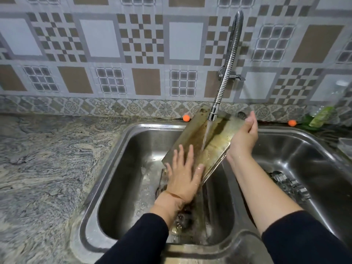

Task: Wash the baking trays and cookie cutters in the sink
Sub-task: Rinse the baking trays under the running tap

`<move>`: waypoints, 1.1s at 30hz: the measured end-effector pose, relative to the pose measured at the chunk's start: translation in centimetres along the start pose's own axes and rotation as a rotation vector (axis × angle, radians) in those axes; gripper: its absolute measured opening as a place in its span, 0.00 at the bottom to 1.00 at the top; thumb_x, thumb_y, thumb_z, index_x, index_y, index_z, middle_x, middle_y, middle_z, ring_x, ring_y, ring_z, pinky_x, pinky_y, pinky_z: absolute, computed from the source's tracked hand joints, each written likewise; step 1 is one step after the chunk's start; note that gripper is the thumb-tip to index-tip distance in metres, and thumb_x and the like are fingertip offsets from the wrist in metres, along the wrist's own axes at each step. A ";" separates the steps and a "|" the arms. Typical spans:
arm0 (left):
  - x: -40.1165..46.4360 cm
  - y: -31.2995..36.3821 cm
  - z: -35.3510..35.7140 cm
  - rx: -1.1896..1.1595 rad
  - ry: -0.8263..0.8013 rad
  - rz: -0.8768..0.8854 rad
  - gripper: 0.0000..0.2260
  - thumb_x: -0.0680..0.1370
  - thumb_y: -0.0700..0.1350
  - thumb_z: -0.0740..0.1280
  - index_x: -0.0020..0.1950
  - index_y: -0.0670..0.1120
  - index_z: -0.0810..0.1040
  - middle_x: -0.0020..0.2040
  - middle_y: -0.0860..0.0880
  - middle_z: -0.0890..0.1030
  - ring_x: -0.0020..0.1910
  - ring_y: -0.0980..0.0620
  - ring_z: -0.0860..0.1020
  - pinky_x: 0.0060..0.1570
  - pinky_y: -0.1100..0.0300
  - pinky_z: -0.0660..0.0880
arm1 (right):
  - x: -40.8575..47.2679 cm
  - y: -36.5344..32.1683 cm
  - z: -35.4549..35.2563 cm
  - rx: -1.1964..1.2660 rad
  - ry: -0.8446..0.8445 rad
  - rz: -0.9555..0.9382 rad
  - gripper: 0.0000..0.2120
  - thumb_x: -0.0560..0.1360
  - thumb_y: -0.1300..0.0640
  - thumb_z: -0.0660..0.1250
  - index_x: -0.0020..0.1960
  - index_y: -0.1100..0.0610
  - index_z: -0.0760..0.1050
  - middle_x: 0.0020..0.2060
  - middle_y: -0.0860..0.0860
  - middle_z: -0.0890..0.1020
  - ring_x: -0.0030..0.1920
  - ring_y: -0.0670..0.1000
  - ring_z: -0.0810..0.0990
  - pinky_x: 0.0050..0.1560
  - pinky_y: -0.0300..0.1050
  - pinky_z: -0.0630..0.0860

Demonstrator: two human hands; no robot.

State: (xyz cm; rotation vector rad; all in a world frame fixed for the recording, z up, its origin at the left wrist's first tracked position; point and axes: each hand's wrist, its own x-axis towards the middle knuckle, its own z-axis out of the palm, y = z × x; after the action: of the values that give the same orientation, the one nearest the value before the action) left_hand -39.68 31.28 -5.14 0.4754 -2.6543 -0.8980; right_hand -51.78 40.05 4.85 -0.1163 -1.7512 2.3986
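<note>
A stained metal baking tray (pixel 192 138) is tilted over the left sink basin (pixel 122 168), its far end raised toward the wall. Water from the flexible faucet (pixel 213 115) runs down its inner face. My right hand (pixel 243 138) grips the tray's right rim. My left hand (pixel 184 174) lies flat on the tray's lower end, fingers spread. Another tray (pixel 198 210) lies in the basin beneath, mostly hidden. Several metal cookie cutters (pixel 289 183) sit in the right basin (pixel 304 155).
A marbled stone counter (pixel 42 168) spreads to the left. A green bottle (pixel 322 116) and clear containers stand at the back right. Two small orange balls (pixel 186 117) rest along the tiled wall's base.
</note>
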 end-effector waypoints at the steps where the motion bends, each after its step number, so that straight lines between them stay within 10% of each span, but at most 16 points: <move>1: -0.1 0.8 -0.1 0.056 -0.011 0.080 0.33 0.73 0.71 0.41 0.74 0.64 0.34 0.77 0.54 0.34 0.75 0.50 0.33 0.72 0.41 0.35 | 0.4 -0.3 0.1 0.007 0.024 0.000 0.18 0.83 0.52 0.51 0.72 0.49 0.66 0.71 0.47 0.69 0.68 0.44 0.67 0.59 0.34 0.63; 7: 1.8 5.0 -0.6 0.313 0.112 0.362 0.38 0.80 0.44 0.59 0.72 0.67 0.32 0.79 0.47 0.43 0.77 0.37 0.45 0.70 0.34 0.57 | 2.6 -3.6 -0.5 0.093 -0.060 0.057 0.22 0.80 0.43 0.54 0.71 0.48 0.64 0.69 0.48 0.70 0.68 0.49 0.69 0.69 0.47 0.66; 11: 2.8 8.3 -1.1 0.093 0.308 0.460 0.40 0.74 0.30 0.63 0.78 0.53 0.47 0.76 0.44 0.62 0.62 0.40 0.75 0.44 0.51 0.80 | 3.8 -5.8 -2.5 0.073 -0.332 0.090 0.19 0.79 0.39 0.54 0.66 0.45 0.67 0.63 0.50 0.75 0.63 0.51 0.75 0.64 0.53 0.71; 17: 2.4 14.3 0.4 -0.382 0.263 0.375 0.29 0.82 0.41 0.53 0.76 0.61 0.43 0.71 0.49 0.70 0.61 0.51 0.75 0.58 0.66 0.67 | 6.7 -3.5 -10.5 -0.399 -0.313 0.016 0.23 0.81 0.47 0.55 0.75 0.44 0.57 0.75 0.50 0.61 0.73 0.53 0.61 0.68 0.50 0.61; 23: 1.4 15.4 5.1 -0.299 0.006 0.300 0.27 0.83 0.48 0.51 0.77 0.61 0.39 0.59 0.48 0.79 0.41 0.56 0.77 0.43 0.61 0.72 | 8.6 -2.4 -18.6 -0.623 -0.292 0.054 0.33 0.76 0.51 0.68 0.75 0.44 0.55 0.76 0.49 0.56 0.74 0.54 0.58 0.69 0.55 0.62; 25: 0.8 15.1 6.3 -0.221 -0.102 0.299 0.27 0.83 0.53 0.50 0.76 0.62 0.38 0.68 0.49 0.73 0.54 0.52 0.77 0.52 0.56 0.74 | 9.2 -1.6 -20.7 -0.698 -0.276 0.086 0.35 0.74 0.50 0.70 0.75 0.45 0.55 0.75 0.51 0.57 0.73 0.56 0.61 0.69 0.55 0.63; 28: 0.6 12.8 8.0 0.163 -0.270 0.181 0.27 0.82 0.57 0.50 0.78 0.56 0.41 0.79 0.50 0.51 0.77 0.50 0.52 0.74 0.44 0.54 | 10.2 0.2 -23.7 -0.862 -0.285 0.162 0.37 0.73 0.50 0.72 0.75 0.47 0.56 0.74 0.53 0.59 0.72 0.58 0.63 0.69 0.55 0.65; 33: -1.4 9.7 9.6 0.594 -0.491 -0.002 0.36 0.80 0.61 0.51 0.77 0.47 0.33 0.75 0.48 0.28 0.74 0.48 0.31 0.69 0.36 0.34 | 10.7 4.3 -27.0 -1.115 -0.351 0.392 0.41 0.69 0.52 0.75 0.75 0.47 0.57 0.72 0.55 0.60 0.70 0.61 0.64 0.69 0.62 0.64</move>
State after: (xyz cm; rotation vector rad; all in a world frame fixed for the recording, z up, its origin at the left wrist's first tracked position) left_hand -44.11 44.19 -6.57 0.4215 -3.3719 -0.2116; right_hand -58.31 66.02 -7.11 -0.1863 -3.2679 1.3381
